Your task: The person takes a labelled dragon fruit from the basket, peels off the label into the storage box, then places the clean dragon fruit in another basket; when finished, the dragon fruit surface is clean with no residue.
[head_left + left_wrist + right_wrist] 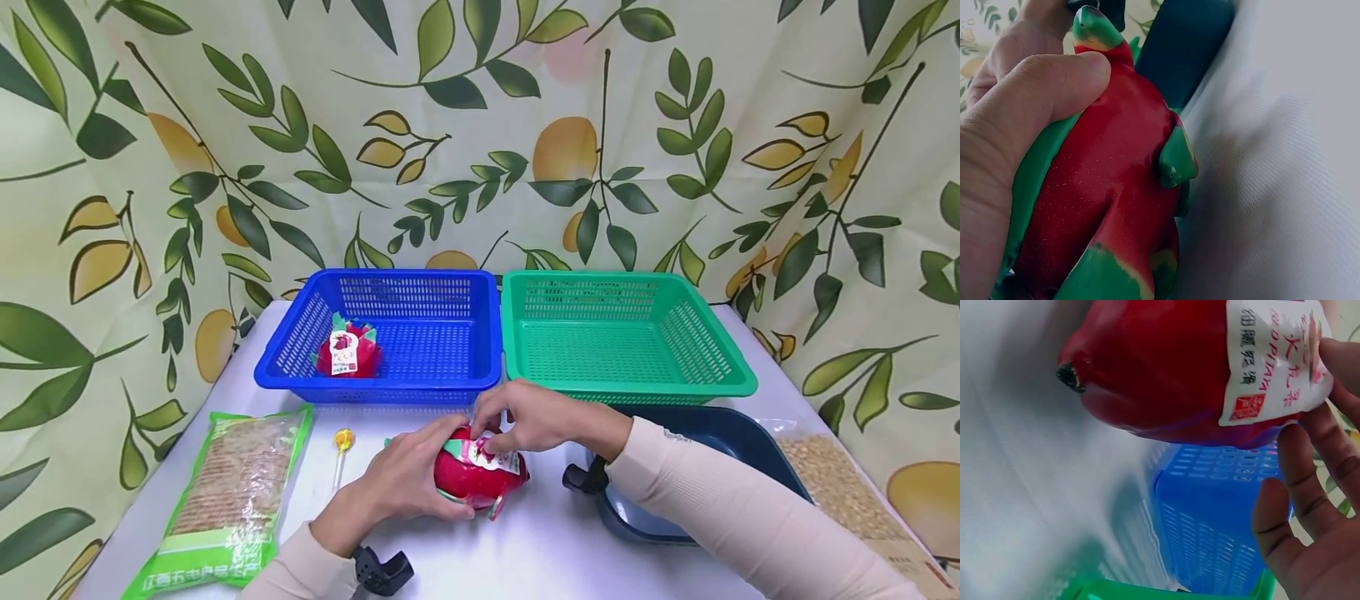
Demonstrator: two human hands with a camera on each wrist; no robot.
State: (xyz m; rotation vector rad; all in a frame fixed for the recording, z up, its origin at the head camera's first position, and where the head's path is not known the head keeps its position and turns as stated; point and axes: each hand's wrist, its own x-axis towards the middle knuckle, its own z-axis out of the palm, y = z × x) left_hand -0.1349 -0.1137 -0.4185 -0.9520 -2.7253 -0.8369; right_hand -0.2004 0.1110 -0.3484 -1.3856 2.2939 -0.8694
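Observation:
A red dragon fruit with green scales (480,475) is between both hands over the white table in the head view. My left hand (416,471) grips it from the left side, the thumb pressed along its red skin (1116,144) in the left wrist view. My right hand (536,417) reaches in from above, its bent fingers and thumb pinching at the edge of the white label (1272,362) on the fruit. Printed red and black characters show on that label. The fruit's dark tip points away from the left hand.
Behind stand a blue basket (390,392) with another labelled dragon fruit (348,350) in it and a green basket (630,387). A dark blue basin (720,433) sits under the right forearm. At left lie a green-edged packet (232,492) and a lollipop (343,440); a bag of grains (832,483) lies at right.

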